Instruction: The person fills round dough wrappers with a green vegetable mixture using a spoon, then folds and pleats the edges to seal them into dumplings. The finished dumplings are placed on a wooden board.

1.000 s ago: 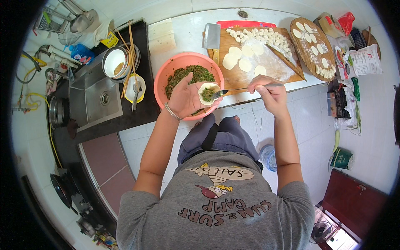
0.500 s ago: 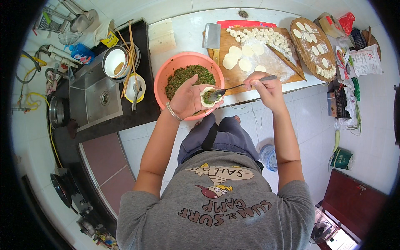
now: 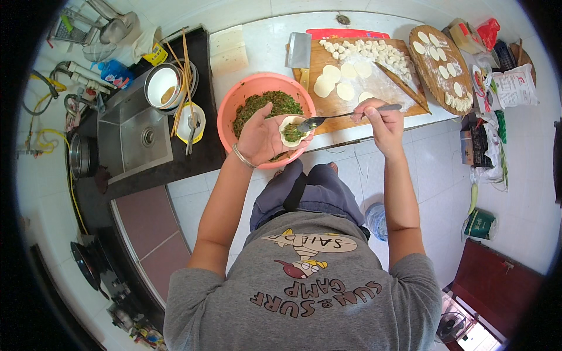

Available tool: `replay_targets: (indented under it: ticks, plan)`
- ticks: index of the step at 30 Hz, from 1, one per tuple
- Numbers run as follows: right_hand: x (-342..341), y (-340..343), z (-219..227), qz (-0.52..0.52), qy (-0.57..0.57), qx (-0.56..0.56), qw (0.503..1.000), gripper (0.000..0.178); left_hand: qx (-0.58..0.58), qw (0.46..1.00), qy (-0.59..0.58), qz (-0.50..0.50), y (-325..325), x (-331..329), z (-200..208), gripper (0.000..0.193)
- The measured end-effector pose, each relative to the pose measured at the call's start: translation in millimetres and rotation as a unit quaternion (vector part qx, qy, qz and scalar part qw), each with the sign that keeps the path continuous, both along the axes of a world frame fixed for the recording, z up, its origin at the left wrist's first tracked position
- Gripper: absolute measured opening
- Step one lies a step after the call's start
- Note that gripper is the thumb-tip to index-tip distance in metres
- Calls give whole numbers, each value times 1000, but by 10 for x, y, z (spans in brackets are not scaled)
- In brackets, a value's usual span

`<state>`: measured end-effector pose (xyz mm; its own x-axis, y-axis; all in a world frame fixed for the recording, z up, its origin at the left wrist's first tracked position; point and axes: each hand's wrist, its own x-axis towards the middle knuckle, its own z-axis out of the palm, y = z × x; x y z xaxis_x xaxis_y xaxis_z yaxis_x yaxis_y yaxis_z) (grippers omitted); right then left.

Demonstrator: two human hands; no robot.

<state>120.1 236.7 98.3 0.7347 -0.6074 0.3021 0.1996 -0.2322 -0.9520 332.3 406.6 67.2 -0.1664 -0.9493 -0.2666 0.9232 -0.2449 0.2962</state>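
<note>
My left hand (image 3: 257,138) is palm up over the near part of a pink bowl (image 3: 225,105), the thumb raised. A round dumpling wrapper (image 3: 284,140) lies on its fingers, with a dab of green filling (image 3: 291,134) in the middle. My right hand (image 3: 383,126) is closed round the handle of a metal spoon (image 3: 339,116). The spoon's bowl sits at the wrapper's right edge, beside the filling; whether they touch I cannot tell. Chopped green filling (image 3: 272,105) fills much of the pink bowl.
Beyond my right hand a floury cutting board (image 3: 319,58) carries flat wrappers (image 3: 324,85), small dough pieces (image 3: 386,52) and a rolling pin (image 3: 403,88). A cleaver (image 3: 299,50) lies by its left edge. More wrappers rest on a round board (image 3: 436,67). Left are a sink (image 3: 126,137) and stacked bowls (image 3: 161,85).
The spoon has drawn back a little to the right, off the middle of the wrapper, leaving the filling more exposed. My right hand moved slightly right with it. The left hand stays nearly still.
</note>
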Motion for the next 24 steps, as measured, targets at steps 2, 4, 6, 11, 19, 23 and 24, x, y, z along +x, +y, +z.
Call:
replay_targets:
  ticks: [2, 4, 6, 11, 19, 23, 24]
  plan:
    - [-7, 0, -6, 4, 8, -8, 1000, 21, -11, 1000, -6, -19, 3, 18, -32, 75]
    - [23, 17, 2, 16, 26, -24, 999, 20, -11, 999, -13, -33, 9, 17, -37, 76]
    - [48, 40, 21, 27, 42, -34, 998, 20, 0, 999, -23, -41, 21, 6, -29, 76]
    - [42, 65, 57, 17, 17, -24, 999, 22, -5, 1000, -11, -21, 22, 1, -32, 76]
    - [48, 87, 64, 36, 34, -58, 997, 22, -3, 1000, 6, -10, 36, -3, -18, 76]
    - [63, 84, 75, 37, 50, -68, 996, 20, -16, 1000, 10, -15, 29, 1, -14, 75]
    - [62, 87, 79, 24, 41, -57, 997, 20, -20, 1000, 7, -17, 30, 4, -16, 75]
